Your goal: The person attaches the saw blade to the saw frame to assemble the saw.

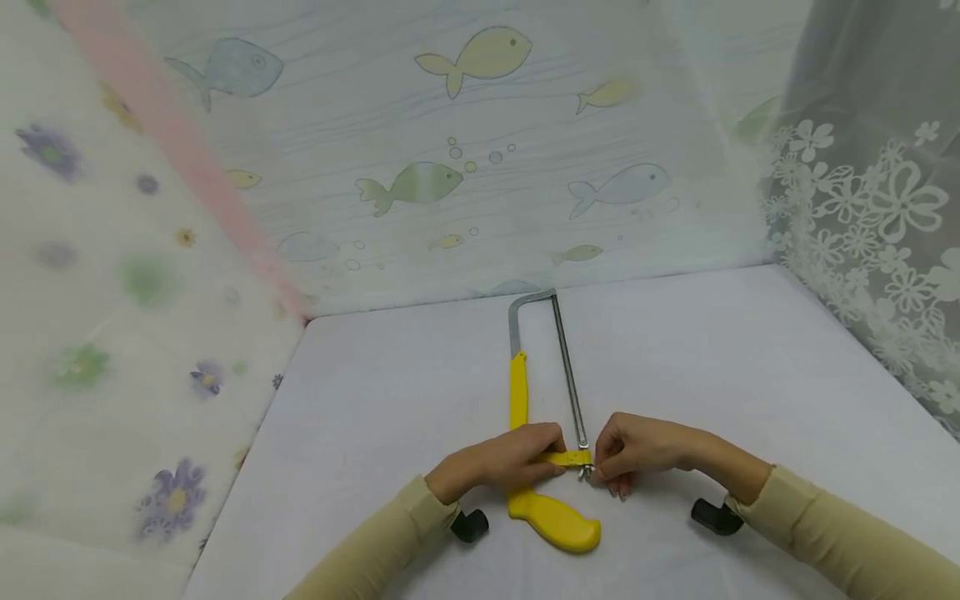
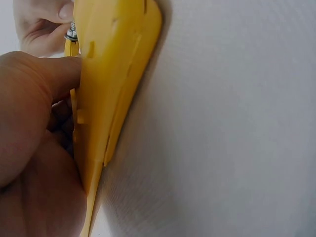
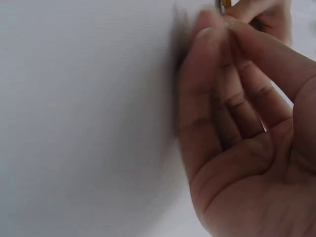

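A hacksaw (image 1: 518, 392) lies on the white-covered table, its grey bow pointing away and its yellow handle (image 1: 562, 523) towards me. Along its right side runs the blade (image 1: 568, 375). My left hand (image 1: 513, 454) grips the yellow frame near the handle, thumb and fingers about the short arm that carries the blade's near end. At that end sits a small metal wing nut (image 1: 584, 474), which my right hand (image 1: 637, 446) pinches between thumb and fingertips. In the right wrist view the fingertips are blurred and mostly cover the nut. The left wrist view shows the yellow handle (image 2: 113, 74) close up.
White cloth covers the table (image 1: 390, 383). Behind it hangs a fish-patterned curtain (image 1: 480, 183), with a flowered curtain (image 1: 105, 333) on the left and a lacy grey one (image 1: 877, 183) on the right. Black wrist devices (image 1: 716, 517) are worn at both cuffs.
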Demonstrator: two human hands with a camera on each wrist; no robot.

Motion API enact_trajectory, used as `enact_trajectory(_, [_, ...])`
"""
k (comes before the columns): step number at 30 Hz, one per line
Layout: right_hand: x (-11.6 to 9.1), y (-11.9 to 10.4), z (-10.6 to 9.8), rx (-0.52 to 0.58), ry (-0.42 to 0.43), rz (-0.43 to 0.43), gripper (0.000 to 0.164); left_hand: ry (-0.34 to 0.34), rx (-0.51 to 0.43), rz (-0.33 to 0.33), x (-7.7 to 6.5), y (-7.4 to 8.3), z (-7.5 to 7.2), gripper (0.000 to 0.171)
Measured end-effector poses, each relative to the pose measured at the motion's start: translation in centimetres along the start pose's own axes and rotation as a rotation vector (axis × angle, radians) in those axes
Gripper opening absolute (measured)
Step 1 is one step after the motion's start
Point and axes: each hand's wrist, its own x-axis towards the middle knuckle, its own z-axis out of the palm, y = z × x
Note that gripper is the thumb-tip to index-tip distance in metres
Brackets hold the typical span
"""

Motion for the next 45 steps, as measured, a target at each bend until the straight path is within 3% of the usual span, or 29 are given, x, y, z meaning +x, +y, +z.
enact_trajectory(11, [0.3, 1.6, -0.1, 0.381, -0.135, 0.047, 0.023, 0.0, -0.035, -0.009, -0.3, -0.1, 0.1, 0.011])
enact_trajectory(15, [0.5, 2.0, -0.2, 0.429, -0.164, 0.03, 0.024, 0.001, -0.041, -0.005, -0.3, -0.3, 0.1, 0.011])
enact_trajectory(22, [0.5, 2.3, -0.5, 0.374, -0.155, 0.003, 0.02, 0.005, -0.047, 0.026, 0.0, -0.4, 0.0, 0.011])
enact_trajectory(31, [0.2, 0.9, 0.5, 0.05, -0.038, -0.051, 0.021, 0.008, -0.028, 0.033, 0.1, -0.3, 0.0, 0.011])
enact_trajectory(34, [0.2, 0.6, 1.2, 0.056, -0.01, -0.054, 0.02, 0.013, -0.023, 0.022, 0.1, -0.2, 0.0, 0.011])
enact_trajectory(39, [0.1, 0.6, 1.8, 0.158, 0.007, -0.013, 0.016, 0.018, -0.025, 0.014, 0.0, -0.2, 0.1, 0.012])
enact_trajectory(45, [0.1, 0.3, 2.5, 0.199, 0.074, 0.095, 0.038, 0.011, -0.029, 0.017, 0.1, -0.2, 0.2, 0.01])
